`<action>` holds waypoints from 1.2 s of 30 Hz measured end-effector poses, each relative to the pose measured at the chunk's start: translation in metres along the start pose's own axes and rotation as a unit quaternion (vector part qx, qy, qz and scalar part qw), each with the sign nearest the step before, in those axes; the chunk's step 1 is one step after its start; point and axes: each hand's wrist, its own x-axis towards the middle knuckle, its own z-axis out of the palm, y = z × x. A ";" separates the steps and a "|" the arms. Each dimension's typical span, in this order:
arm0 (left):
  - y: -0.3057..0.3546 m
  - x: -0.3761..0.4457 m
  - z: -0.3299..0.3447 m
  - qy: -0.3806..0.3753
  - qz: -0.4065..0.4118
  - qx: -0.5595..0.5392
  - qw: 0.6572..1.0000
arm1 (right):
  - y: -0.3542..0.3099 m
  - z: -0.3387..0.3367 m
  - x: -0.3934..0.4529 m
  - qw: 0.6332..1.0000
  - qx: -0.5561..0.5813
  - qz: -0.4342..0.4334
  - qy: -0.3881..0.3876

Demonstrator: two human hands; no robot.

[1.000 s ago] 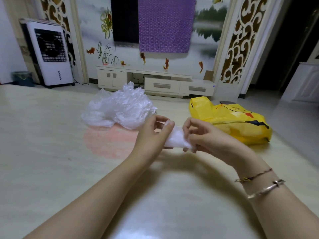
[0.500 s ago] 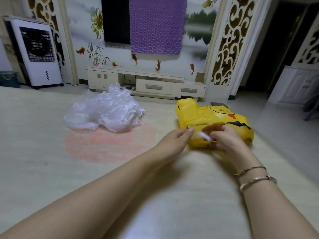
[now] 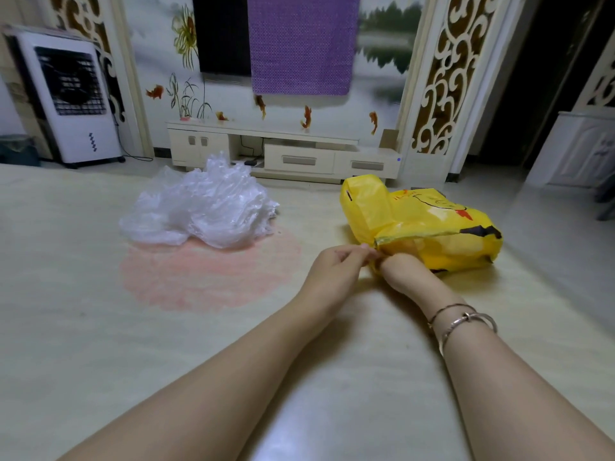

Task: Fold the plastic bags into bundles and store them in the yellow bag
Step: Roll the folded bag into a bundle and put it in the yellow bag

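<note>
At the yellow bag's (image 3: 432, 224) mouth, the right hand (image 3: 397, 266) has now pushed inside, fingers hidden, while the left hand (image 3: 336, 264) pinches the rim.

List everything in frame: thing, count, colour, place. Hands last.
yellow bag: 1, yellow, floor right
plastic bags pile: 1, clear-white, floor left of centre
TV cabinet: 1, cream, back wall
air cooler: 1, white, back left
purple cloth: 1, purple, hung on wall
bracelets: 2, metallic, right wrist
left hand: 1, fingers pinch bag's mouth edge
right hand: 1, inside bag's mouth, fingers hidden
</note>
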 end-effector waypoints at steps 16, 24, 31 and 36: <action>0.036 -0.002 -0.036 0.021 -0.034 0.070 0.997 | -0.010 -0.031 -0.040 0.978 -0.076 -0.055 0.188; 0.021 -0.007 -0.132 0.152 0.046 0.390 0.907 | -0.032 -0.010 -0.046 0.970 0.068 -0.158 0.169; -0.008 0.010 -0.180 0.191 -0.017 0.490 0.850 | -0.056 0.024 -0.047 0.938 0.264 -0.216 0.059; -0.019 0.017 -0.187 0.178 -0.021 0.528 0.830 | -0.065 0.040 -0.043 0.917 0.325 -0.230 0.032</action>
